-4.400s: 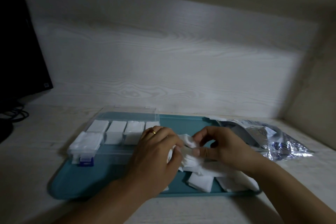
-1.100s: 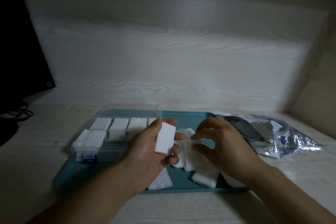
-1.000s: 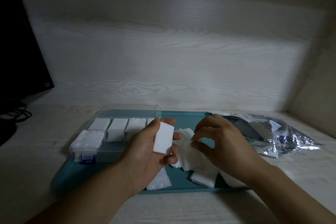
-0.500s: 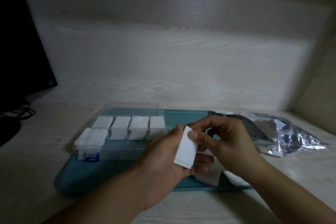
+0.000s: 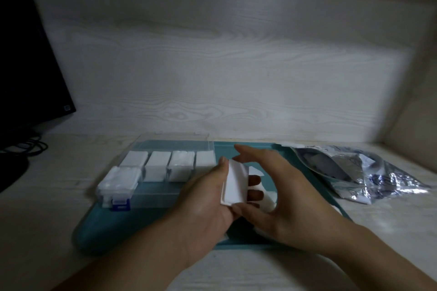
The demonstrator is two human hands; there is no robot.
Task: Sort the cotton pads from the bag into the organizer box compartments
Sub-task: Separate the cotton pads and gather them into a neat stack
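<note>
Cotton pads (image 5: 180,165) fill the organizer box (image 5: 156,199); left hand (image 5: 208,198) holds a stack (image 5: 235,183).

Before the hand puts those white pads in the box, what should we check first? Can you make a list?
1. Left hand grips the pad stack: ok.
2. Right hand holds nothing, fingers spread beside the stack: ok.
3. Box lid open: ok.
4. Free compartment: the front row looks empty, though blurred: cannot tell.
5. Stack edges squared: cannot tell.
6. Box sits on the tray: ok.
</note>
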